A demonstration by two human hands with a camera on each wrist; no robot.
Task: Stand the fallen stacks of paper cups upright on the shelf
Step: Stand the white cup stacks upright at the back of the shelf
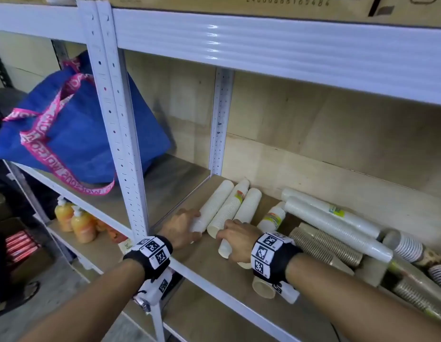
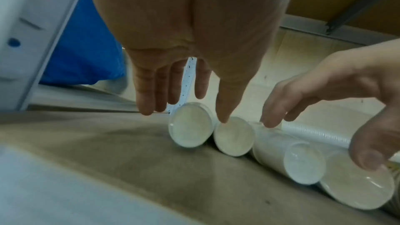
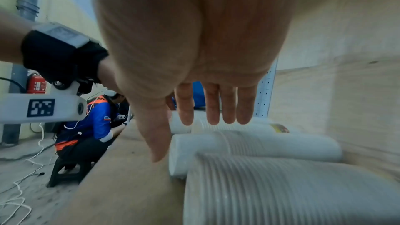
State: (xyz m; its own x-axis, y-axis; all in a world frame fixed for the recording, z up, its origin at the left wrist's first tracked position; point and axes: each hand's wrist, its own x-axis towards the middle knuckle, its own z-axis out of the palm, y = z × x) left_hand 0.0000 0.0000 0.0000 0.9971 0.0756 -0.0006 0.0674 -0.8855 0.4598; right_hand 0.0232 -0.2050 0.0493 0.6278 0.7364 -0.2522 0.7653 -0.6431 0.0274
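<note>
Three white paper cup stacks lie side by side on the wooden shelf board (image 1: 202,270): a left stack (image 1: 213,206), a middle stack (image 1: 227,208) and a third stack (image 1: 241,218). My left hand (image 1: 182,228) hangs over the near end of the left stack (image 2: 190,126), fingers straight on its left side, thumb touching the middle stack's end (image 2: 234,138). My right hand (image 1: 235,236) hovers palm-down over the third stack (image 2: 303,162), fingers relaxed, gripping nothing. In the right wrist view my right hand (image 3: 186,139) spreads above the fallen stacks (image 3: 259,148).
More fallen stacks lie to the right: a short labelled one (image 1: 273,218), long sleeved white ones (image 1: 333,218) and brown ones (image 1: 325,245). A white shelf upright (image 1: 120,134) and a blue bag (image 1: 73,129) stand left. A person crouches (image 3: 90,126) beyond the shelf's left end.
</note>
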